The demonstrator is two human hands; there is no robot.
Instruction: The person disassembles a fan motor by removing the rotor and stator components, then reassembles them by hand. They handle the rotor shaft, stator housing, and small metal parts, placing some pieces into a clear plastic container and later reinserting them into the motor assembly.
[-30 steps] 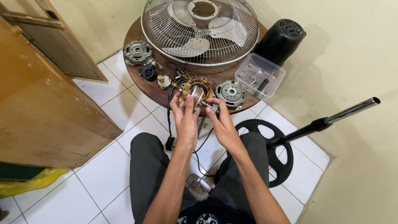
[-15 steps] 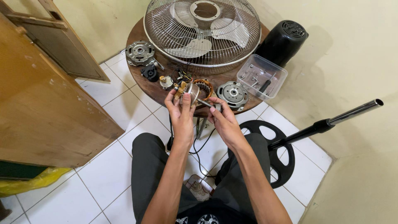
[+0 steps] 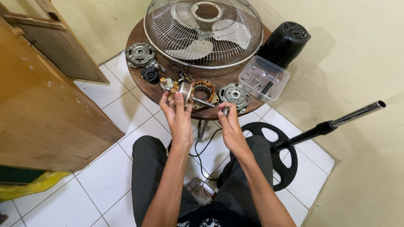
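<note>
Head camera looks down on our two bare hands above a round dark wooden table (image 3: 143, 86). Our left hand (image 3: 179, 115) is closed around a shiny metal rotor with a thin steel shaft (image 3: 190, 94), held just over the table edge. Our right hand (image 3: 230, 126) pinches a small dark metal part (image 3: 226, 111) between thumb and fingers; we cannot tell what the part is. Just behind the rotor lies a ring-shaped stator with copper windings (image 3: 205, 89), and beside it a round grey cast metal cover (image 3: 234, 94). Farther back rest a wire fan grille with pale plastic blades (image 3: 202, 31), a clear plastic box of small parts (image 3: 263, 78) and a black ribbed plastic housing (image 3: 284, 42). A second grey metal cover (image 3: 140, 54) sits at the left edge.
</note>
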